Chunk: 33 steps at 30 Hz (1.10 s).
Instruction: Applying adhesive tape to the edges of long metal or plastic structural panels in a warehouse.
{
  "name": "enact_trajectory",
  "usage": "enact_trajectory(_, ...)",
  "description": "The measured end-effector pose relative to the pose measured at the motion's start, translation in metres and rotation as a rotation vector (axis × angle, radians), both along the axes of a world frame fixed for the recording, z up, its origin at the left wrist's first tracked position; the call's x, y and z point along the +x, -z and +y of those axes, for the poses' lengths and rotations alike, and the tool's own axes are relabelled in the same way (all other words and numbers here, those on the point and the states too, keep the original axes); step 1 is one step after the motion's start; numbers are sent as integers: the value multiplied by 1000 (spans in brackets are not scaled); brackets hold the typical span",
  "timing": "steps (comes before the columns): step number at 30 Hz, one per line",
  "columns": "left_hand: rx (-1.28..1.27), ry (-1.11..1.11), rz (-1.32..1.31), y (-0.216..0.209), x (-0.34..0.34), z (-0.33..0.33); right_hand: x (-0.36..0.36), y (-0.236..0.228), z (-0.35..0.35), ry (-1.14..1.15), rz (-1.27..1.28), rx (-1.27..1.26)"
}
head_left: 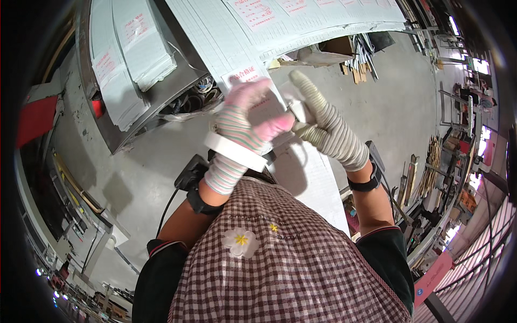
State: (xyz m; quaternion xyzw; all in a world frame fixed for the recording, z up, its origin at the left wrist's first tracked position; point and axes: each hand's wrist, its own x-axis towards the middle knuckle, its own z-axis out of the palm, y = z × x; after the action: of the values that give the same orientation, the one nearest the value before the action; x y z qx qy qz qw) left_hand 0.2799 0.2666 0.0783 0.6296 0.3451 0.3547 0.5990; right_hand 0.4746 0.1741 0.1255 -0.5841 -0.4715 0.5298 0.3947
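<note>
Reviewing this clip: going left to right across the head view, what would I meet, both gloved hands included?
Red panel → stacked white printed sheets → left hand in a striped glove → right hand, also gloved → upright bundle of thin sticks.

Over on the left, the grey workbench (161, 94) is carrying white panels (145, 47), and their red-printed labels (134, 26) are facing up. Next to them, a long white board (207, 40) is running down toward the worker, and a broad white sheet (323, 29) is spreading across the top; I'm not making out what's supporting those two. Below, the grey floor (398, 94) is bearing the bench.
</note>
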Motion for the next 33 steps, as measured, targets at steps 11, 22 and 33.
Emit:
enact_trajectory(11,138,34,278,10,-59,-6,-31,7,46,-377,-602,315)
enact_trajectory(22,-883,-280,-218,237,-55,3,-15,79,51,423,-1017,181)
enact_trajectory(33,-1230,575,-1078,223,60,46,-106,89,58,213,-1190,-122)
